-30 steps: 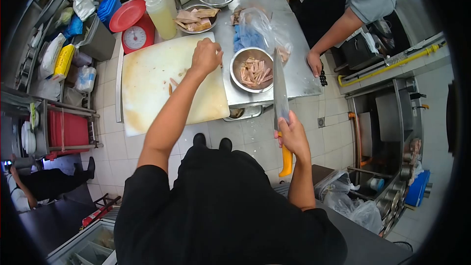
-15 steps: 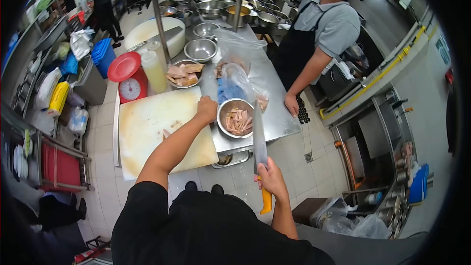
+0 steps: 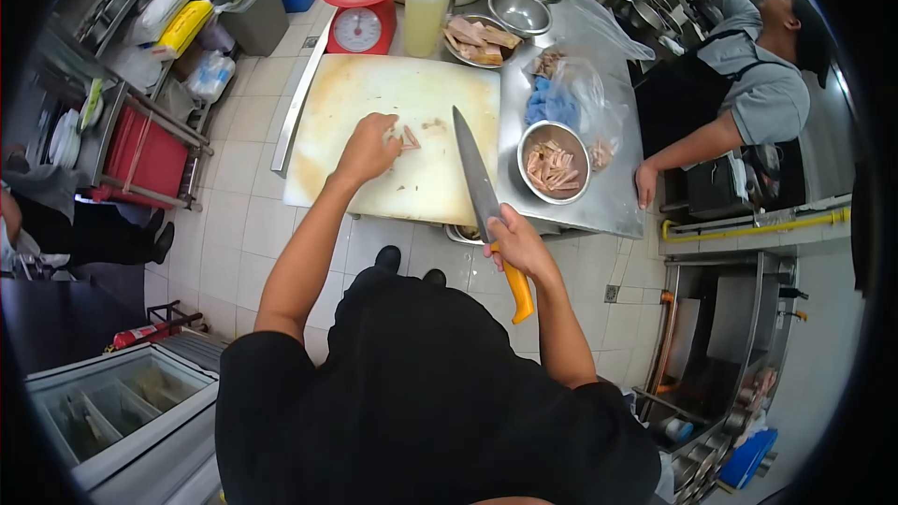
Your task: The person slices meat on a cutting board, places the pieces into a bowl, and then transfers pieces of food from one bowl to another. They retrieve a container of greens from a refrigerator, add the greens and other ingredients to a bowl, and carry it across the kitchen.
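My left hand point(image 3: 370, 146) is over the white cutting board point(image 3: 318, 164), fingers curved and slightly apart, right beside a few thin strips of pale pink meat point(image 3: 410, 138). No piece can be seen in that hand. My right hand point(image 3: 520, 243) grips a large knife point(image 3: 479, 182) by its yellow handle, the blade pointing away from me over the board's right edge. Just right of the blade, a steel bowl point(image 3: 525, 155) holds many cut meat strips point(image 3: 552, 168). Small scraps lie scattered on the board.
Behind the board stand a red scale point(image 3: 359, 14), a bottle of yellowish liquid point(image 3: 424, 19) and a bowl of larger meat pieces point(image 3: 480, 42). A blue cloth point(image 3: 552, 103) and plastic bags lie near the steel bowl. A co-worker's hand point(image 3: 646, 184) rests on the table's right edge.
My left hand has moved from the board's right side, near the bowl, to the meat strips mid-board, its fingers loosening. The view has turned left and down; the knife stays in my right hand.
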The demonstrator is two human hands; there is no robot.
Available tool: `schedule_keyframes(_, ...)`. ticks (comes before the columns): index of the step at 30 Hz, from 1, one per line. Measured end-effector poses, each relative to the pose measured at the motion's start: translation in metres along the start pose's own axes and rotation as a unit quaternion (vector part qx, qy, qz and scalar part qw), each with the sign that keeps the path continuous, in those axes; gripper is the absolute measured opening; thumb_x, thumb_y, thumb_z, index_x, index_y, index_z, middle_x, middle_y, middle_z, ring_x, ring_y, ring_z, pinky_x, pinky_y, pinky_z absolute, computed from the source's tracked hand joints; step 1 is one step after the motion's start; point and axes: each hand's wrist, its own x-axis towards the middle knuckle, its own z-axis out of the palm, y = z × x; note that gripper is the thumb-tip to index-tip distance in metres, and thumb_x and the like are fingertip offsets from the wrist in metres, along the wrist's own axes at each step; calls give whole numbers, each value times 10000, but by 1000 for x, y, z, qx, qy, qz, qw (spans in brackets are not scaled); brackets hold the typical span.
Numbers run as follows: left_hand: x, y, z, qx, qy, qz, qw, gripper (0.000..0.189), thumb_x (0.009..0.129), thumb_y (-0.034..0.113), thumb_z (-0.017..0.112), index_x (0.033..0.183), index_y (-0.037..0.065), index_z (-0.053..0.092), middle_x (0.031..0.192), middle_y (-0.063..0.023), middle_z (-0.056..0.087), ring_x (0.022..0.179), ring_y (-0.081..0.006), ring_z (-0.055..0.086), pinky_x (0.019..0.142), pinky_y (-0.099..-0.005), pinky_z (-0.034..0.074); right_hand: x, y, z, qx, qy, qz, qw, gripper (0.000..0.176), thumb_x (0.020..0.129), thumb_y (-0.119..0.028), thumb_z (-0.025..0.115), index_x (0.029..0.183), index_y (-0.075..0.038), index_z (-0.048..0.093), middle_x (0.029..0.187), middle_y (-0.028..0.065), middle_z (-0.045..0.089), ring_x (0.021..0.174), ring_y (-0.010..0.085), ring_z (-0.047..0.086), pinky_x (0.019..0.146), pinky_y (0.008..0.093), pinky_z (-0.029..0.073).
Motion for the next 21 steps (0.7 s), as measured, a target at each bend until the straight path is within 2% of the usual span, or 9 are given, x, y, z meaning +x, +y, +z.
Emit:
schedule_keyframes(1, -16, -8, 2, -22, 105, 23, 994, 498, 796, 240, 651, 1192, -47, 556, 1177, -253, 557, 1137, -374, 515, 982, -401, 413, 5, -4, 1, 37, -26, 21, 999, 200, 980, -250, 417, 1019, -59, 460, 663, 78, 544, 442, 107, 478, 408, 262, 424)
schedule_keyframes(3, -47, -8, 6, 12, 133, 30, 991, 750, 803, 313, 688, 1356, -72, 358, 1332, -296, 404, 1260, -430, 369, 1058, -443, 325, 17, 2, 2, 89, -40, 44, 994, 222, 989, -298, 427, 1020, -83, 470, 666, 80, 564, 447, 105, 492, 402, 257, 431)
schedule_keyframes(5, -71, -10, 32, 113, 60, 28, 991, 1123, 718, 509, 744, 1439, -91, 125, 1457, -343, 198, 1375, -486, 157, 1123, -557, 126, 31, 26, 5, 77, -23, 34, 996, 260, 994, -356, 438, 992, -96, 434, 671, 120, 607, 458, 138, 560, 389, 265, 453)
schedule_keyframes(7, -65, 6, 34, 108, 28, 44, 993, 1243, 641, 600, 759, 1447, -83, 104, 1479, -336, 166, 1396, -484, 110, 1130, -563, 82, 42, 47, 11, 63, -17, 2, 998, 272, 999, -338, 430, 1022, -68, 452, 672, 125, 621, 483, 154, 605, 404, 271, 481)
schedule_keyframes(9, -43, 3, 52, 115, 45, 0, 992, 1188, 689, 593, 729, 1449, -82, 117, 1490, -330, 155, 1401, -486, 88, 1126, -572, 85, 50, 51, 18, 80, -19, 9, 997, 286, 999, -328, 432, 1086, -57, 463, 700, 132, 630, 476, 141, 600, 396, 259, 472)
schedule_keyframes(13, -1, -3, 80, 99, 80, 27, 991, 937, 815, 451, 676, 1425, -92, 216, 1457, -326, 255, 1391, -465, 170, 1134, -543, 121, 49, 39, 29, 114, -25, 3, 993, 237, 996, -276, 430, 1036, -47, 471, 676, 99, 602, 453, 141, 571, 398, 263, 456)
schedule_keyframes(16, -2, 12, 86, -10, 132, 56, 990, 529, 867, 196, 638, 1270, -90, 449, 1282, -287, 468, 1230, -435, 404, 1051, -451, 336, 48, 40, 39, 88, -34, -21, 995, 246, 1001, -267, 405, 1023, -31, 470, 678, 91, 598, 458, 137, 569, 410, 266, 462)
schedule_keyframes(19, -9, 37, 80, -57, 89, 12, 994, 472, 851, 147, 647, 1235, -77, 487, 1253, -272, 485, 1182, -420, 437, 1015, -431, 372, 38, 29, 42, 67, -48, -30, 996, 259, 1004, -274, 390, 1019, -27, 466, 680, 96, 602, 464, 136, 575, 414, 270, 467)
schedule_keyframes(21, -12, 40, 87, -53, 162, -4, 985, 374, 871, 82, 582, 1200, -85, 522, 1268, -258, 488, 1192, -411, 443, 1021, -423, 377, 34, 23, 46, 45, -67, -26, 996, 265, 1002, -282, 395, 1003, -24, 455, 680, 106, 604, 461, 136, 572, 411, 275, 466)
